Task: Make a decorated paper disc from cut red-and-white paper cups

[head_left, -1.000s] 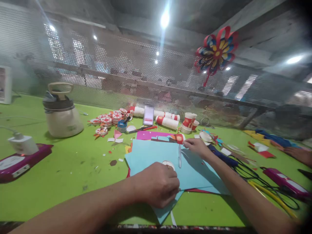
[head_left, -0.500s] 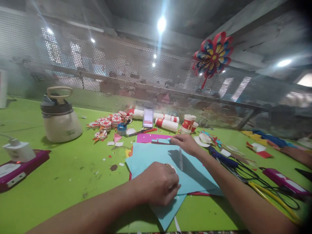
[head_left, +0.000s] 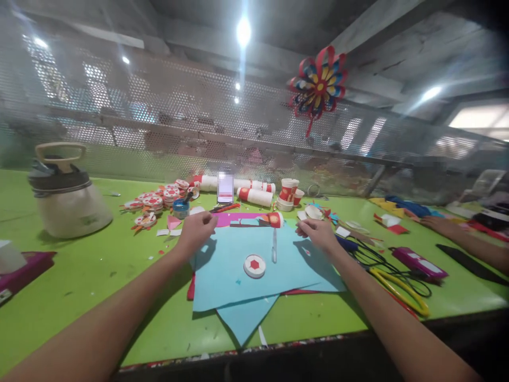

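Note:
Light blue paper sheets (head_left: 222, 265) lie on the green table, with a small white disc bearing a red shape (head_left: 254, 266) on top. To the disc's right lies a thin pale pen-like tool (head_left: 274, 245). My left hand (head_left: 198, 231) is over the sheets' upper left corner, fingers curled together; what they hold, if anything, is hidden. My right hand (head_left: 317, 233) hovers by the upper right edge, its fingers pinched, contents too small to tell. Between the hands, a red and white paper cup (head_left: 275, 219) lies on its side near a magenta strip (head_left: 226, 218).
A large jug (head_left: 71, 201) stands at the left. Stacked round pieces (head_left: 153, 201), a glue jar (head_left: 181, 208), a phone (head_left: 225, 187) and cups (head_left: 289, 190) line the back. Yellow-handled scissors (head_left: 397, 292) and cables lie right, near another person's hand (head_left: 441, 227).
My left hand has moved up and left off the sheets' middle, uncovering the disc. My right hand has moved right, away from the strip, where the cup now shows. The view has turned right.

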